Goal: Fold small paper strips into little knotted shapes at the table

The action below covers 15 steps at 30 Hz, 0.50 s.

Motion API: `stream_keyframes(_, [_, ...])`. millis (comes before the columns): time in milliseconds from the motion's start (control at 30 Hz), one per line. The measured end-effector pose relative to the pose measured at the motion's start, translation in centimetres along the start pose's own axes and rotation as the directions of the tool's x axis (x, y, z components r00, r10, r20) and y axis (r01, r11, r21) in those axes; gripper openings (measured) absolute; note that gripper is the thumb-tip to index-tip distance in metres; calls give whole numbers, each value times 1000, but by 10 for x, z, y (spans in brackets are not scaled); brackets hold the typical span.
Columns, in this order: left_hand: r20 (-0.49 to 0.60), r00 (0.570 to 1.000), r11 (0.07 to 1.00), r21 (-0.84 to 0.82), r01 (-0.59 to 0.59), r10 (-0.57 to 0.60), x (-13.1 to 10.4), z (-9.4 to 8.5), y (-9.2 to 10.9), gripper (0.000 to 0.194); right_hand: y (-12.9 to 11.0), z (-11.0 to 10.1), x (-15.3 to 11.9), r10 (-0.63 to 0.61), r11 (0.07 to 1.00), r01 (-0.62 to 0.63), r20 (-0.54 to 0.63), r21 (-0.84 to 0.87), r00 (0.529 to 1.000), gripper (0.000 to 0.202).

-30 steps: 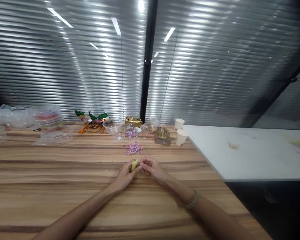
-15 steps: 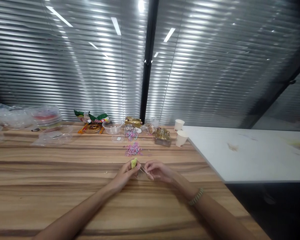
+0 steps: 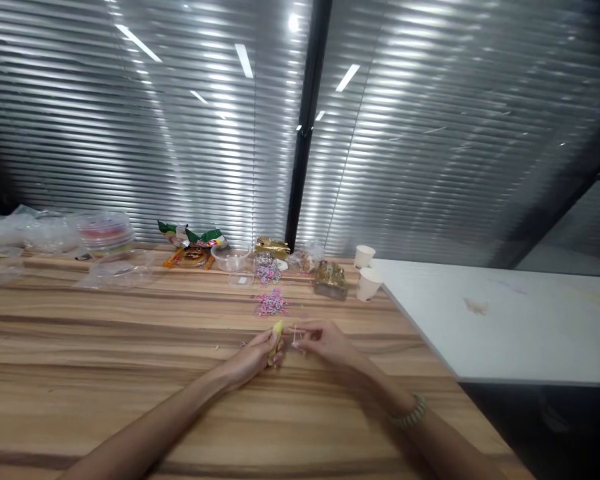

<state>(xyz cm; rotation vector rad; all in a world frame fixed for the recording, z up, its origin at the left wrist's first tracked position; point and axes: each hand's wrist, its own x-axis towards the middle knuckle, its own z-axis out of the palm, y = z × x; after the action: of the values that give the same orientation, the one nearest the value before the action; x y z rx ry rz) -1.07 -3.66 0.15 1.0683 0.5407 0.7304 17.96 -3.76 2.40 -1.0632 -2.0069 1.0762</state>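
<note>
Both forearms are bare, with no sleeve in view; the right wrist wears a bracelet [image 3: 409,411] of pale greenish, closely set segments like beads, slightly blurred, while the left wrist is plain and both hands are ungloved.

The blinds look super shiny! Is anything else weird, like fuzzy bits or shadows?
In the head view, bright streaks cross the blinds, and slanted white glare bars look like lamp reflections; also in the head view, the yellow thing in the left hand is a bit blurry, a soft shadow lies beside the right forearm, and the upper right corner is dark.
</note>
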Motion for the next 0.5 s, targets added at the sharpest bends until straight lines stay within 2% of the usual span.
stream_keyframes(133, [-19, 999, 949, 313, -33, 41, -1, 0, 3, 40, 5, -2, 0, -79, 954, 35, -136, -297, 988, 42])
stream_keyframes(233, [-2, 998, 870, 491, -48, 56, -2, 0, 5, 44, 5, 2, -1, -165, 895, 91, -134, -437, 977, 39])
stream_keyframes(333, [9, 997, 820, 569, -68, 76, -3, -1, 5, 43, 3, 6, -3, -198, 868, 129, -95, -480, 975, 36])
stream_keyframes(500, [51, 985, 696, 701, -155, 168, -6, -1, 7, 37, -1, 7, -3, -155, 906, 126, -40, -404, 987, 31])
